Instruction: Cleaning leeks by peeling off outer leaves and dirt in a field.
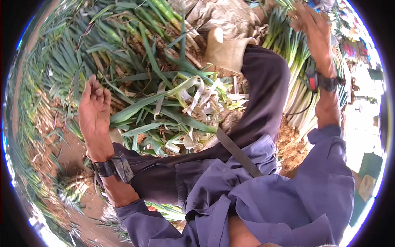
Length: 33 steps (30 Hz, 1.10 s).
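My left hand (pixel 95 109) is raised palm-up over a heap of untrimmed leeks or large green onions (pixel 119 45), its fingers loosely bent and nothing in them. At the upper right, my right hand (pixel 314 33) reaches over the green tops of a cleaner pile of long onions (pixel 298 78) with white stems. Its fingers look stretched out, and I make out nothing held. Between my legs lies a tangle of stripped leaves (pixel 193 94), green and pale. A flat dark strip (pixel 238 152) slants across my lap.
A crumpled brown sheet (pixel 224 18) lies at the top, beyond my foot. Fibrous roots (pixel 288 144) of the cleaner onions point toward me on the right. More bundles of green stalks (pixel 45 107) cover the left. Brown soil (pixel 70 154) shows at the lower left.
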Available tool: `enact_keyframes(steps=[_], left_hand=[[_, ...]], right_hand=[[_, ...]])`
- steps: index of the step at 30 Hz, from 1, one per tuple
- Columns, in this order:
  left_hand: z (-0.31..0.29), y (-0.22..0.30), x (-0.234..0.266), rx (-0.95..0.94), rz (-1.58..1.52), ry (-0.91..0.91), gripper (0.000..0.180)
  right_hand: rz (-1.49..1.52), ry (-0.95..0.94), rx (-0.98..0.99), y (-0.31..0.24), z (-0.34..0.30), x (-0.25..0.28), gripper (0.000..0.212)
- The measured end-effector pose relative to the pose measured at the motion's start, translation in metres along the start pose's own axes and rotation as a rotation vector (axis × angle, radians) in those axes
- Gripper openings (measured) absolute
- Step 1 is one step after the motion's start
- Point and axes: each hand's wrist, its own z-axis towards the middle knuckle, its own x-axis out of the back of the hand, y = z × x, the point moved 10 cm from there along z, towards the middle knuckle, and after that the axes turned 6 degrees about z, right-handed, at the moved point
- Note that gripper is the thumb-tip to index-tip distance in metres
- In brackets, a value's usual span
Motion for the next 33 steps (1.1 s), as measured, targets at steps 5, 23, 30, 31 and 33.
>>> enact_keyframes(steps=[5,23,30,31,33], left_hand=[[-0.022,0.03,0.007,-0.135,0.077,-0.064,0.034],[-0.049,0.024,0.048,-0.063,0.124,0.259,0.032],[-0.033,0.011,0.029,-0.006,0.203,0.188,0.033],[-0.031,0.012,0.021,-0.011,0.192,0.164,0.033],[-0.022,0.007,0.011,-0.022,0.2,0.118,0.033]], right_hand=[[0.22,-0.586,-0.193,-0.041,0.055,-0.237,0.036],[-0.483,-0.539,-0.455,0.348,-0.093,-0.486,0.028],[-0.252,-0.804,-0.394,0.271,-0.066,-0.464,0.042],[-0.093,-0.84,-0.521,0.269,-0.072,-0.461,0.042],[0.089,-0.881,-0.512,0.241,-0.08,-0.461,0.04]])
